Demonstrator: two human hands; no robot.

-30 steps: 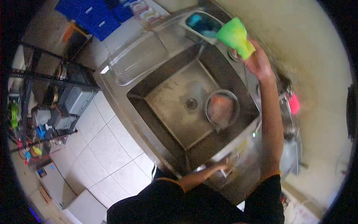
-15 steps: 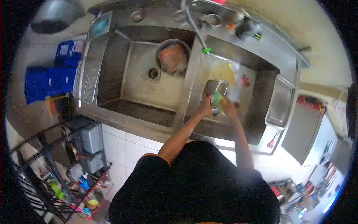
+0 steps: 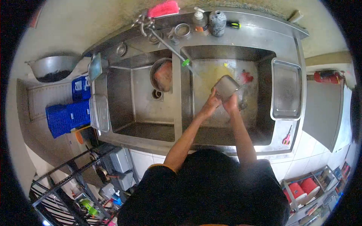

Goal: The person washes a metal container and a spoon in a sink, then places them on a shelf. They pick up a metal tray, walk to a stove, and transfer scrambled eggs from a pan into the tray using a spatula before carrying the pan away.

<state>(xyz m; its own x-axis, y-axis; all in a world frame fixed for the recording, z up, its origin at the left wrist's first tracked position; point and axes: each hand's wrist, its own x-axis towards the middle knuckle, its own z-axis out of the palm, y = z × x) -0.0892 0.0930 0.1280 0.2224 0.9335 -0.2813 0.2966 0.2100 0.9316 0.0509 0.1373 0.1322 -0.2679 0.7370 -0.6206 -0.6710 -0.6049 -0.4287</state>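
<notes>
A rectangular metal container (image 3: 226, 86) with rounded corners is held tilted over the right sink basin (image 3: 201, 96). My left hand (image 3: 212, 102) grips its near left edge, thumb along the side. Under its near right edge, my right hand (image 3: 231, 104) supports it, most of the fingers hidden behind the metal. A faucet pipe (image 3: 167, 44) with a green tip reaches over the basin, left of the container. A red scrap (image 3: 247, 77) and a small yellow bit (image 3: 226, 64) lie on the basin floor beyond my hands.
In the left basin sits a round pot (image 3: 153, 77) with something reddish inside. A metal tray (image 3: 286, 90) and red-handled scissors (image 3: 287, 136) rest on the right counter. Behind stand a pump bottle (image 3: 200, 19) and a grey speckled bottle (image 3: 217, 24). Blue crates (image 3: 62, 120) are at left.
The container has been turned and lifted, showing a broad flat face. The green and yellow sponge seen between my hands no longer shows. My head view has shifted.
</notes>
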